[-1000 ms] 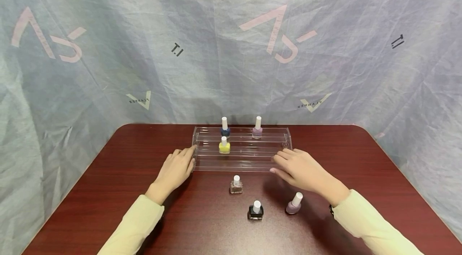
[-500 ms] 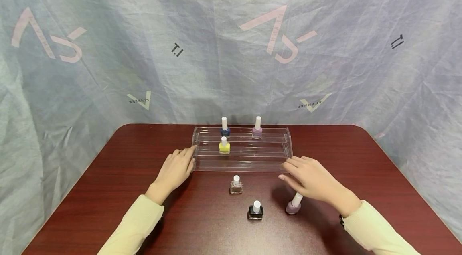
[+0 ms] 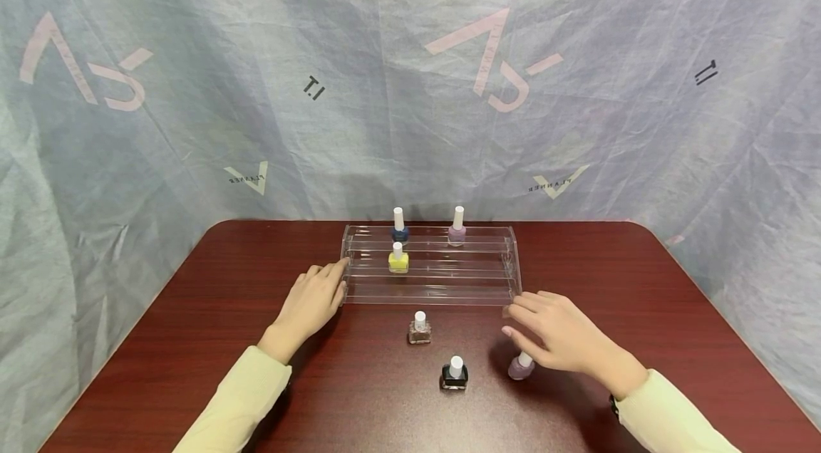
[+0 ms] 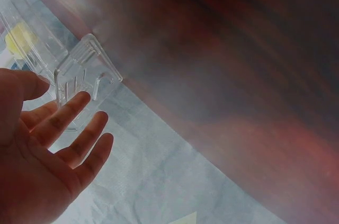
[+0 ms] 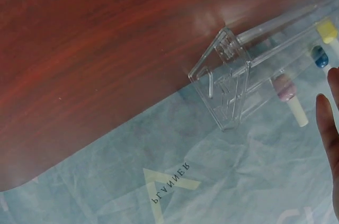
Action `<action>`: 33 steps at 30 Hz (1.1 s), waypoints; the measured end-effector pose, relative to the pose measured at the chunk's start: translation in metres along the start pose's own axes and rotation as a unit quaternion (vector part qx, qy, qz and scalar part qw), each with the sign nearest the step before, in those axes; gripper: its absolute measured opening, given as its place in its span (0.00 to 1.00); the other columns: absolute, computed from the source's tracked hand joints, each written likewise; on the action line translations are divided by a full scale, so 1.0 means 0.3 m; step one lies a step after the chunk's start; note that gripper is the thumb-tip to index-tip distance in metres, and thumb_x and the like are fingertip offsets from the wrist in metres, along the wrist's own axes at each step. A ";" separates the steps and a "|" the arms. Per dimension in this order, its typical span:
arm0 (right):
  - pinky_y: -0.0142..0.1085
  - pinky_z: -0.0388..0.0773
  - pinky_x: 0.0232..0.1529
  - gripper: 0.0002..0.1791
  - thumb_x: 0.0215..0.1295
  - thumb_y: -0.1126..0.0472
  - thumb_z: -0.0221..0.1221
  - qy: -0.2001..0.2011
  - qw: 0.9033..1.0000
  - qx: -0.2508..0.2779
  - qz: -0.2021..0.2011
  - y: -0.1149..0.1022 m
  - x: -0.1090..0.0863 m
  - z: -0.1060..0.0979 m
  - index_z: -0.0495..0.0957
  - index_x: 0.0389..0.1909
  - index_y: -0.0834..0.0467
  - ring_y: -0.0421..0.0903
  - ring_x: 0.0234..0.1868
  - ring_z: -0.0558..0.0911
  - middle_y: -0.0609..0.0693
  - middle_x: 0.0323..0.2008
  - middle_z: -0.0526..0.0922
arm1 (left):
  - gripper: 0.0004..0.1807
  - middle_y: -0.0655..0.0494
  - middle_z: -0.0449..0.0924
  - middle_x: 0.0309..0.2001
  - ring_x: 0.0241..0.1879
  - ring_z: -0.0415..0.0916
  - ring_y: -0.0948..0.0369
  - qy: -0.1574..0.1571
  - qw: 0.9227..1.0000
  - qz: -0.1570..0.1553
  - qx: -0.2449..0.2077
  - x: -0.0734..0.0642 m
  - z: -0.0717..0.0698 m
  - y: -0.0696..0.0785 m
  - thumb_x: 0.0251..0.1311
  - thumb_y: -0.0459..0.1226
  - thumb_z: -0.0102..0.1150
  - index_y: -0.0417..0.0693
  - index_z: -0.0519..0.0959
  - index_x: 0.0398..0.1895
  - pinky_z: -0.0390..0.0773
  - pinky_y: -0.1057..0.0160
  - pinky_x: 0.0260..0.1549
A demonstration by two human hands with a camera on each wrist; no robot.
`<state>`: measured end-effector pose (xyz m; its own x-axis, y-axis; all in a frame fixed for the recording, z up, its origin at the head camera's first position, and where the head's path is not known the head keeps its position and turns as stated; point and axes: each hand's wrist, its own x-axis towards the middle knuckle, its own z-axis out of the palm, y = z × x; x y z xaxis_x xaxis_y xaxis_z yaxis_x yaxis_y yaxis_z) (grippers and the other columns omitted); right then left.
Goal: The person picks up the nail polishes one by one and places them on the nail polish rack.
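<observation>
A clear stepped rack [image 3: 449, 291] stands at the back of the table. My left hand [image 3: 311, 300] rests with extended fingers against its left end; the left wrist view shows the fingertips at the clear side panel [image 4: 87, 70]. My right hand [image 3: 556, 332] hovers off the rack's front right corner, fingers relaxed and holding nothing. Below it is a mauve nail polish bottle [image 3: 520, 369], its white cap partly hidden by the hand. On the rack stand a blue nail polish [image 3: 400, 234] and a lilac one [image 3: 457, 235] on the top step, with a yellow one [image 3: 398, 263] lower down.
Before the rack stand a brown, glittery-looking nail polish [image 3: 420, 333] and a black one [image 3: 455, 377]. The dark red wooden table [image 3: 256, 246] ends at a grey fabric backdrop [image 3: 385, 118] behind the rack.
My right hand has drawn back from the rack's right end, toward me and to the right, coming over the mauve bottle. My left hand and the bottles have stayed put.
</observation>
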<state>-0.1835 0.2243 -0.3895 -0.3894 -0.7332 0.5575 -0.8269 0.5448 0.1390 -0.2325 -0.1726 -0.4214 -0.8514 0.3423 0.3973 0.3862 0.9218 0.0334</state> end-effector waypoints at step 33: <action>0.27 0.64 0.23 0.09 0.60 0.53 0.52 0.049 0.996 0.018 -0.072 -0.034 -0.047 0.004 0.73 0.22 0.50 0.33 0.20 0.66 0.36 0.20 0.68 | 0.23 0.50 0.78 0.51 0.45 0.74 0.48 0.006 1.000 0.000 -0.007 -0.001 0.002 -0.002 0.62 0.40 0.50 0.46 0.67 0.61 0.73 0.51 0.39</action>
<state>-0.1701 0.2286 -0.3998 -0.2252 -0.7592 0.6106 -0.8867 0.4195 0.1946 -0.2327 -0.1731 -0.4220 -0.8472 0.3407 0.4077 0.3915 0.9190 0.0455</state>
